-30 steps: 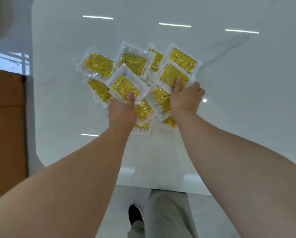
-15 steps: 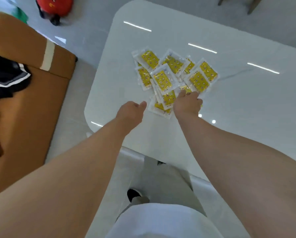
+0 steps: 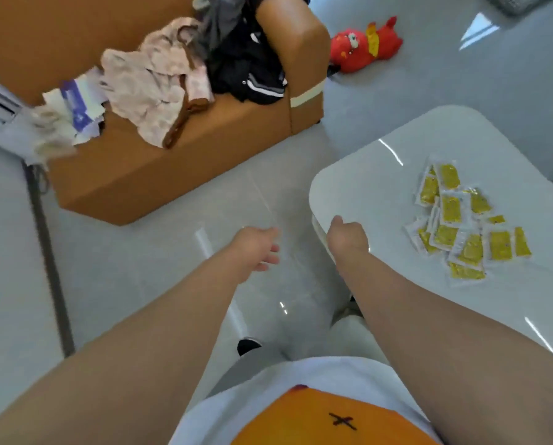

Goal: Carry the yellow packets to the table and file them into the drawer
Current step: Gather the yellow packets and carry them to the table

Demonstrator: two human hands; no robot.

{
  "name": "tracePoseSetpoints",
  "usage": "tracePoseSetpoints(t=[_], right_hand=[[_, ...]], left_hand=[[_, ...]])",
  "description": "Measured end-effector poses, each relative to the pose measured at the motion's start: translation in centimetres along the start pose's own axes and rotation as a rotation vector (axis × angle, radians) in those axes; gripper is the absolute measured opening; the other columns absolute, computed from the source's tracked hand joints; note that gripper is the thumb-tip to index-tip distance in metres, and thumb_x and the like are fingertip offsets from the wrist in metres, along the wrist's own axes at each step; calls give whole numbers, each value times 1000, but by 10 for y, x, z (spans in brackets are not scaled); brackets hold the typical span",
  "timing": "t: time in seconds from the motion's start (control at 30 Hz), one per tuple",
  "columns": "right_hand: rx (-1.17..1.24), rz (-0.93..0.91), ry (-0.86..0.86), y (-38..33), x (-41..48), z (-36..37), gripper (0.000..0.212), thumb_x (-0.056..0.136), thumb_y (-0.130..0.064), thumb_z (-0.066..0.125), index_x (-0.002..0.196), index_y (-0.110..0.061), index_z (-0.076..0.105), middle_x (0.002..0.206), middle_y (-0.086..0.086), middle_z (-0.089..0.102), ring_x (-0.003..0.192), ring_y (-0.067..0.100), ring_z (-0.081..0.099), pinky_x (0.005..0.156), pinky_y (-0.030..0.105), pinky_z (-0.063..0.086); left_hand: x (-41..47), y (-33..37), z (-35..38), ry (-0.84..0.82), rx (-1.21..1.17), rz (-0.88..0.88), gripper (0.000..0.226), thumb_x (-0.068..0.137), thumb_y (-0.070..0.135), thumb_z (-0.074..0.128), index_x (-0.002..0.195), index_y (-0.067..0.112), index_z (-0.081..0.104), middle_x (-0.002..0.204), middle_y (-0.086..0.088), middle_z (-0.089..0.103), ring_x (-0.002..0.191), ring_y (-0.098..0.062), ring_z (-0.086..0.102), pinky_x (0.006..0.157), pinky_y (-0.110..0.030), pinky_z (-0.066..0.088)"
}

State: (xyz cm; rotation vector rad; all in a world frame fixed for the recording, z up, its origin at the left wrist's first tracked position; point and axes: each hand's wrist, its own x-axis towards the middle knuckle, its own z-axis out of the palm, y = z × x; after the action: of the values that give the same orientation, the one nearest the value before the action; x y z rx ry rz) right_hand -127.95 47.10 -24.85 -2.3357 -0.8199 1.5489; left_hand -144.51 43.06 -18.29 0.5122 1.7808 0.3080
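Note:
Several yellow packets (image 3: 461, 220) in clear wrappers lie in a loose overlapping pile on the glossy white table (image 3: 374, 175) at the right. My left hand (image 3: 257, 248) hangs over the floor left of the table, fingers loosely curled, holding nothing. My right hand (image 3: 347, 237) is at the table's near left corner, fingers curled under with the thumb up, and it holds nothing I can see. Both hands are well clear of the pile. No drawer is in view.
A tan sofa (image 3: 172, 162) with heaped clothes (image 3: 159, 88) and papers (image 3: 72, 110) stands at the upper left. A red plush toy (image 3: 362, 46) lies on the grey tiled floor behind it. A dark vertical bar (image 3: 48, 252) runs down the left side.
Both hands let go of the packets and drew back from the pile. My view swung left, so the table and packets now sit at the right and the sofa has come into view.

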Motion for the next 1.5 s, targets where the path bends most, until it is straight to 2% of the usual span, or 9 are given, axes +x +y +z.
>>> tracePoseSetpoints(t=[0.17,0.23,0.33,0.43,0.7,0.8,1.1,1.3,1.5], right_hand=[[-205,-151,-166,10,-99,119,60,104,-42,39,131,8,57,120,23,63,114,39,62,97,40,48],[-323,-215,-238,13,-134,170,61,98,-46,41,124,6,61,105,20,63,105,38,65,90,42,51],[-453,-274,-397,15,-217,233,34,104,-38,43,100,-7,57,82,9,56,74,28,63,64,31,47],[-636,-400,-521,21,-284,288,30,107,-34,40,107,-9,56,86,9,59,66,20,60,57,28,45],[-1010,-694,-738,82,-426,425,44,106,-42,39,132,-10,54,107,11,65,82,22,68,67,34,55],[-1137,-708,-834,133,-471,470,45,106,-41,39,135,-10,53,120,12,63,84,22,68,64,33,53],[-1530,-691,-1105,319,-597,577,43,105,-37,41,137,-10,53,119,11,64,71,19,65,64,32,53],[-1765,-617,-1138,427,-664,626,48,106,-42,41,142,-11,50,118,11,65,79,21,67,60,30,54],[-1956,-674,-1167,513,-723,630,40,107,-43,41,128,-12,54,118,10,63,80,19,66,82,39,59]], left_hand=[[-56,-126,-133,87,-339,-49,38,103,40,53,126,11,57,116,-10,68,83,-24,69,83,-37,55],[-73,-179,-178,172,-455,-65,38,103,40,53,126,9,57,115,-10,68,84,-24,69,80,-36,54],[-103,-257,-230,314,-658,-109,36,104,36,52,126,8,57,105,-7,67,77,-22,67,68,-31,51],[-135,-326,-263,423,-855,-132,35,103,34,52,126,8,58,97,-6,67,70,-21,66,61,-29,48],[-216,-482,-282,667,-1356,-152,34,103,35,53,122,8,59,103,-7,69,76,-23,69,72,-33,52],[-244,-540,-275,757,-1516,-196,33,104,35,53,122,7,59,107,-8,69,82,-24,69,73,-34,53],[-317,-725,-250,1119,-1947,-420,21,104,28,52,113,11,60,93,-6,68,72,-21,65,60,-29,46],[-369,-816,-239,1174,-2078,-606,25,104,31,52,115,10,59,97,-8,67,72,-22,66,64,-29,47],[-413,-881,-213,1258,-2251,-662,24,104,31,52,116,12,59,94,-5,67,72,-19,66,64,-30,48]])
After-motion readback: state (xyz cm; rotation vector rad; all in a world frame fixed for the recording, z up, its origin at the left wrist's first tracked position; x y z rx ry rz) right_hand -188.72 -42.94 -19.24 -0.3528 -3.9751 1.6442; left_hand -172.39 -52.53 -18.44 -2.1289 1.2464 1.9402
